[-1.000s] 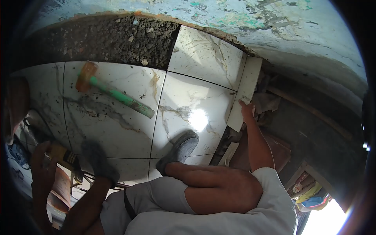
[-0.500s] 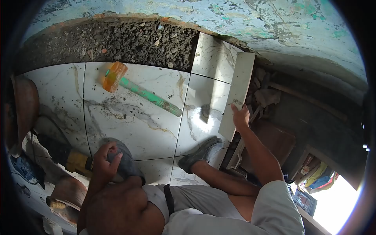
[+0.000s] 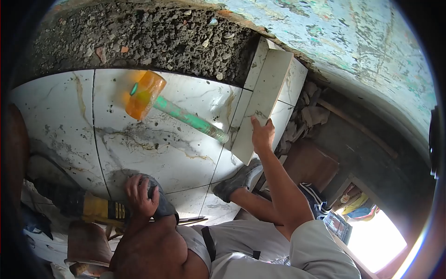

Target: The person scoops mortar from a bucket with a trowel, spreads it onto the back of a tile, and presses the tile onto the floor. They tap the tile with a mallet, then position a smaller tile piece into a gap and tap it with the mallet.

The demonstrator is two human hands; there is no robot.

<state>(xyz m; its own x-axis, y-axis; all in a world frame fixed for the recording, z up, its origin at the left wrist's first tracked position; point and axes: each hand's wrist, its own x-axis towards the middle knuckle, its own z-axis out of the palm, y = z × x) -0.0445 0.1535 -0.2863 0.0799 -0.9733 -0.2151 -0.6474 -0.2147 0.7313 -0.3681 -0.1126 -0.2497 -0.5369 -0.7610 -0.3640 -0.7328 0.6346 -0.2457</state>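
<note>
My right hand [image 3: 263,135] grips a long narrow strip of tile [image 3: 265,97] near its lower end, thumb on the upper face. The strip slants over the pale marbled floor tiles [image 3: 186,162], its far end near the wall. My left hand [image 3: 141,195] rests on a dark grey shoe [image 3: 162,200], fingers slightly spread and holding nothing. Between the hands and the bare patch of rubble lies a mallet [image 3: 146,95] with an orange translucent head and a worn green handle.
Rough grey rubble [image 3: 153,37] fills an untiled strip along the peeling blue-green wall [image 3: 353,46]. A yellow and black power tool [image 3: 100,207] lies at the lower left. Broken pieces [image 3: 313,114] and a wooden pole [image 3: 357,128] are on the right.
The tile strip in my right hand has moved left, away from the debris and over the floor tiles. My left hand has turned palm down onto the shoe. The view has shifted.
</note>
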